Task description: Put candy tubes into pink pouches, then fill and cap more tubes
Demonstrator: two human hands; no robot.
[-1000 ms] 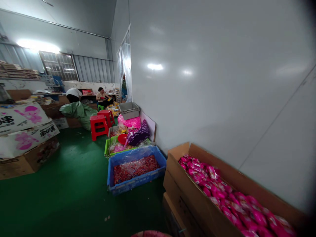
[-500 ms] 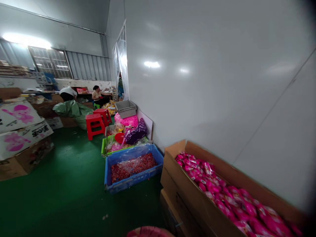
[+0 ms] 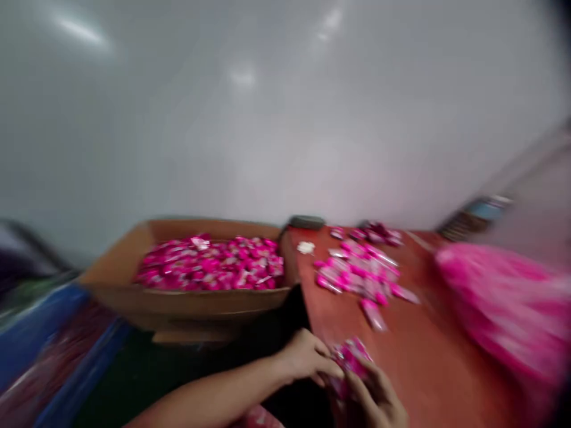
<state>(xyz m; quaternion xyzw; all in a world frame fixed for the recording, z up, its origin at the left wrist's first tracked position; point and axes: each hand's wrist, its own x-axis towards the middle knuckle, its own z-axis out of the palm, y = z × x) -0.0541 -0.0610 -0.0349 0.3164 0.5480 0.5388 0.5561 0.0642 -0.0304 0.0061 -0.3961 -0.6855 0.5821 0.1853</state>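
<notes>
Over the near left edge of a red table (image 3: 428,362), my two hands meet at a small shiny pink packet (image 3: 352,355). My left hand (image 3: 308,358) reaches in from the left, its fingers closed on the packet's near side. From below, my right hand (image 3: 379,395) grips the same packet, with thumb and fingers bent around it. Motion blurs the fingertips and the print. Just beyond my hands, a loose pile of pink and clear packets (image 3: 361,270) lies on the table, with one packet (image 3: 373,315) apart from it.
Left of the table stands a long cardboard box (image 3: 187,302) filled with pink packets. A large pink plastic bag (image 3: 504,303) bulges at the right. A dark grey object (image 3: 307,222) and a small white item (image 3: 306,247) lie near the wall. A blue crate (image 3: 40,324) is at lower left.
My view has swung right and down, from the room with stools and crates to the red table. Both hands and the packet between them have come into view.
</notes>
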